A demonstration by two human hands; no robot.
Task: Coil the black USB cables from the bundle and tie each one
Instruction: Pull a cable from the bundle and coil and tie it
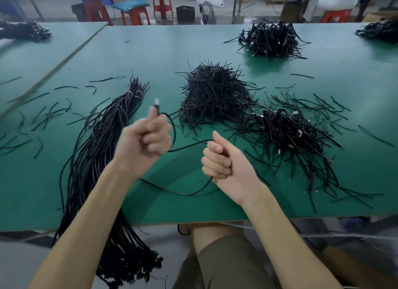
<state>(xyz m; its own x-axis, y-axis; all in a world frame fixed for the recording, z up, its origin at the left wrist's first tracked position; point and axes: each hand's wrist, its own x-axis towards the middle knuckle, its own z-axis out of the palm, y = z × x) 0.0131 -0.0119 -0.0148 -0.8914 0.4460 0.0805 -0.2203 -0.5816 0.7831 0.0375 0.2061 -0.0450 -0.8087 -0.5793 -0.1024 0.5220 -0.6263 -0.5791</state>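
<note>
Left hand [144, 142] clamps the cable [189, 145] with its plug pointing up and away; right hand [224, 161] curls around its left-right run.

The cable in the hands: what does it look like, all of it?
The cable is thin, black and looks rubbery, with a silver metal plug sticking up from the left hand, which pinches that end. It loops down and across to the right hand, whose curled fingers hold it, then curves along the green table toward the left forearm. It is not coiled or tied yet.
</note>
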